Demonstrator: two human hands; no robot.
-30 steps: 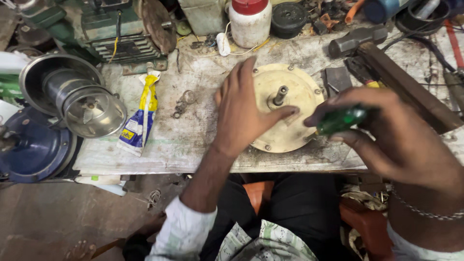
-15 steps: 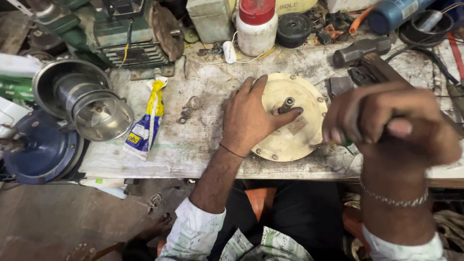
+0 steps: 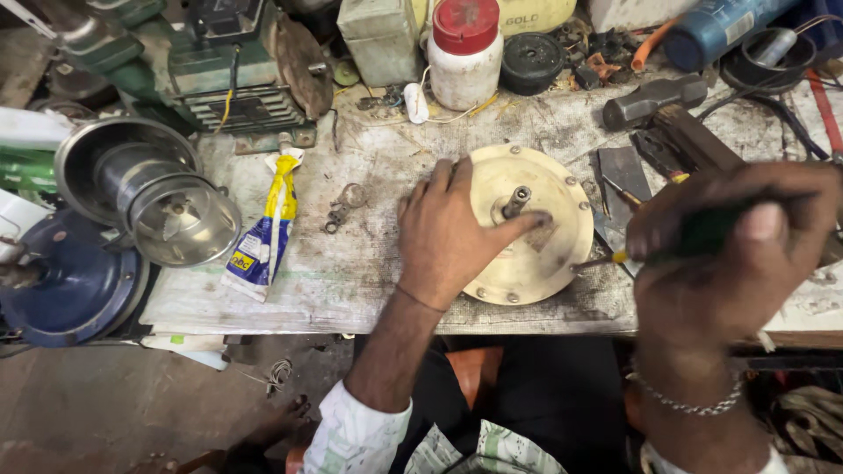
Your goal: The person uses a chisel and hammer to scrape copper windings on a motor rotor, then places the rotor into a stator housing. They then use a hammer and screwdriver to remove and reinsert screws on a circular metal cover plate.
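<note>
On the worn bench, the left hand [image 3: 448, 230] presses flat, fingers spread, on the cream round cover plate [image 3: 536, 224], thumb beside its centre shaft [image 3: 515, 202]. The right hand [image 3: 729, 254] has swung in from the edge, fist closed on a green-handled screwdriver [image 3: 654, 246], tip now at the plate's rim screws. Plate pinned, tool arriving. A yellow-blue glue tube [image 3: 263, 237] lies well left.

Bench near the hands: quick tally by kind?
Cream round cover plates with centre shaft: 1
Green-handled screwdrivers in right hand: 1
Yellow-blue tubes: 1
Red-capped white jars: 1
Hammers: 1
Left hand presses the plate.
Total: 5
</note>
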